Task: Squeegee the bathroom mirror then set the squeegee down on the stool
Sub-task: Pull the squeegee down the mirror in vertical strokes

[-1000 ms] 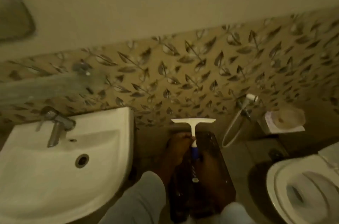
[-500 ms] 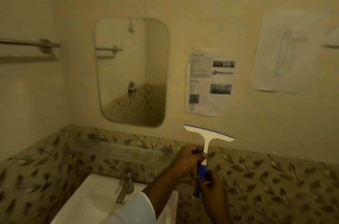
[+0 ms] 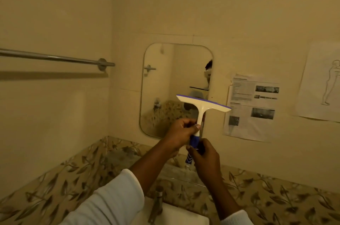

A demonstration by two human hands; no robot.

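Squeegee (image 3: 200, 108) held upright in front of the mirror (image 3: 165, 84), low right – left hand (image 3: 181, 132) gripping its white neck, right hand (image 3: 206, 156) round the blue grip – looks light, stiff plastic w/ a soft blade, so hold by the grip.

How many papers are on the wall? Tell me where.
2: a printed sheet right of the mirror, a line drawing at the right edge; more may lie beyond.

Both hands grip squeegee (image 3: 199, 112) handle, blade up; left hand (image 3: 179, 133) above right hand (image 3: 204, 154); mirror (image 3: 171, 84) behind.
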